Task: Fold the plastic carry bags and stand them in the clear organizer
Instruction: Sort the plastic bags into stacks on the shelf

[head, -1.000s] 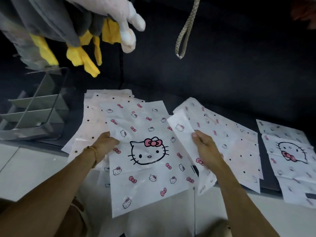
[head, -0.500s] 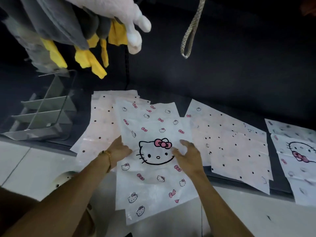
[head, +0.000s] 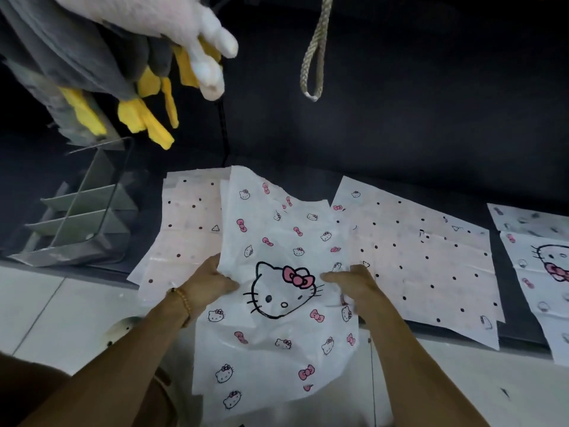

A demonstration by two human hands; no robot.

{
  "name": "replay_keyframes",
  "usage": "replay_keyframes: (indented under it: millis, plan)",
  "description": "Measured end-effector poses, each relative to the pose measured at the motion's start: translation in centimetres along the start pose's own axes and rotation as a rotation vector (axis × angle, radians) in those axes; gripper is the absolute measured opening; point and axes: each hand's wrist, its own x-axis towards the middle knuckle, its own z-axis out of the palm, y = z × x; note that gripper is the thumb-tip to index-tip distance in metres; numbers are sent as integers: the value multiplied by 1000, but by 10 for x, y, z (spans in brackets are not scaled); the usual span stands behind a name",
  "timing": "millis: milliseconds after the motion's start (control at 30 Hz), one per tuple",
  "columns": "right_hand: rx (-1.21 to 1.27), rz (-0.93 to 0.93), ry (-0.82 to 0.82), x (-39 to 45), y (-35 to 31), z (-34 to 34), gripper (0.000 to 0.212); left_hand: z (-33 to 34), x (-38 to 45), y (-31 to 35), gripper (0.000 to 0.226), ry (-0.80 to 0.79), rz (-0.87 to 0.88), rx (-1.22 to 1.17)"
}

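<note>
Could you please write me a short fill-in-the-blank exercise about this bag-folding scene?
1. The bow on the big cat face of the cat-print bag is ____.
2. The clear organizer stands to the ____ of the bags.
3. The left hand grips the bag's ____ edge.
4. The bag right of it bears black ____.

Missing words: pink; left; left; dots
</note>
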Motion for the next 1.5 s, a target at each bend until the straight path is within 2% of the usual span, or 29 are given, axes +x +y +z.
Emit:
replay_keyframes:
  millis: [67, 133, 233, 333, 433, 667, 800, 900, 967, 1000, 1033, 1133, 1200, 1267, 1333, 1400, 1500]
  plan:
    - [54, -72, 11, -3, 5, -7, 27, 10, -2, 20, 46, -25, 27, -7]
    - [235, -92, 9, -11, 10, -20, 19, 22, -3, 43, 42, -50, 55, -8]
    - [537, -79, -76, -22, 15, -55, 27, 52, -5, 82, 30, -105, 98, 21]
    - [604, -187, -48, -34, 19, -105, 28, 95, -3, 112, 29, -166, 128, 62]
    - [541, -250, 124, -46, 26, -165, 26, 151, 4, 131, 38, -228, 120, 33]
    - [283, -271, 525, -52, 68, -321, 20, 316, 29, 112, 32, -531, 41, 44]
    - [159, -297, 710, -43, 70, -388, 33, 401, 46, 84, 36, -537, 111, 270]
    - [-89, -263, 1030, -32, 65, -422, 60, 458, 60, 79, 43, -500, 188, 175]
    - [-309, -260, 1239, -25, 67, -424, 58, 491, 72, 80, 44, -439, 186, 86]
    - [-364, -293, 1254, -19, 69, -418, 52, 504, 80, 80, 43, -442, 177, 80]
    - [-407, -319, 1182, -9, 72, -406, 46, 515, 86, 79, 44, -476, 159, 104]
    - [-561, -246, 712, 29, 98, -357, 49, 524, 107, 70, 54, -520, 74, 273]
    - [-634, -147, 493, 52, 121, -329, 59, 508, 114, 62, 54, -434, 149, 449]
    - [-694, -115, 479, 68, 143, -312, 65, 482, 116, 54, 38, -379, 359, 601]
    - [-750, -129, 577, 77, 152, -304, 62, 451, 116, 47, 30, -375, 548, 707]
    - [-769, -141, 658, 81, 152, -301, 57, 418, 116, 42, 33, -345, 671, 837]
    - [-703, -141, 682, 80, 140, -298, 45, 370, 113, 40, 43, -199, 754, 1082]
